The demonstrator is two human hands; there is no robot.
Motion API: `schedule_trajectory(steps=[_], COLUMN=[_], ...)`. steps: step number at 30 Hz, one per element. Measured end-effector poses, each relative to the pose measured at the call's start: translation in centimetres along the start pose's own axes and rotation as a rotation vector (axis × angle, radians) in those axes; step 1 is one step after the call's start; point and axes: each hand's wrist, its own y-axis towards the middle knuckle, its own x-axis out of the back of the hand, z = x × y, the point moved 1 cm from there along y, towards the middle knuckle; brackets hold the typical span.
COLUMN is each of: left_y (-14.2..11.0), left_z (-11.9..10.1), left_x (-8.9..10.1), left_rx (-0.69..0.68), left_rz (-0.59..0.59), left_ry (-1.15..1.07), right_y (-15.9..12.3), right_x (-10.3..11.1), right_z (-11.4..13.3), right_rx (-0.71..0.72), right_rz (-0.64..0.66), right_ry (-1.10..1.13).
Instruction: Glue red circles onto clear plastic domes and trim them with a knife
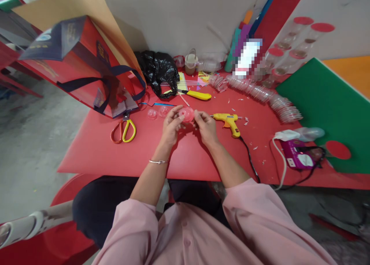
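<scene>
Between my two hands is a clear round plastic lid (187,113), held just above the red table (138,157). My left hand (172,125) pinches its left edge with thumb and fingers. On the opposite side, my right hand (204,126) grips the rim between thumb and forefinger. Two more clear lids, one nearer (152,114) and one farther (164,110), lie to the left of my left hand. A yellow hot glue gun (227,121) rests on its side just right of my right hand.
Scissors (123,130) and a gift bag (86,64) are on the left. Behind my hands lie a yellow utility knife (198,95) and a black plastic bag (158,70). Stacked clear cups (266,93), a green board (323,114) and a purple power strip (297,155) occupy the right.
</scene>
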Motion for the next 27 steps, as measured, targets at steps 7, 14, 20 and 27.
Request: schedule_trajectory(steps=[7, 14, 20, 27], left_y=[-0.1, 0.2, 0.1, 0.7], left_z=[0.2, 0.9, 0.9, 1.7], left_x=[-0.1, 0.4, 0.1, 0.6], left_rx=[-0.055, -0.056, -0.204, -0.387], left_rz=[0.034, -0.023, -0.047, -0.213], left_ry=[0.075, 0.048, 0.315, 0.581], right_y=[-0.1, -0.1, -0.1, -0.1], right_x=[0.0, 0.0, 0.0, -0.6], right_z=[0.0, -0.5, -0.6, -1.7], right_rx=[0.037, -0.01, 0.056, 0.045], right_rz=[0.023, 0.094, 0.025, -0.015], right_ry=[0.009, -0.047, -0.077, -0.089])
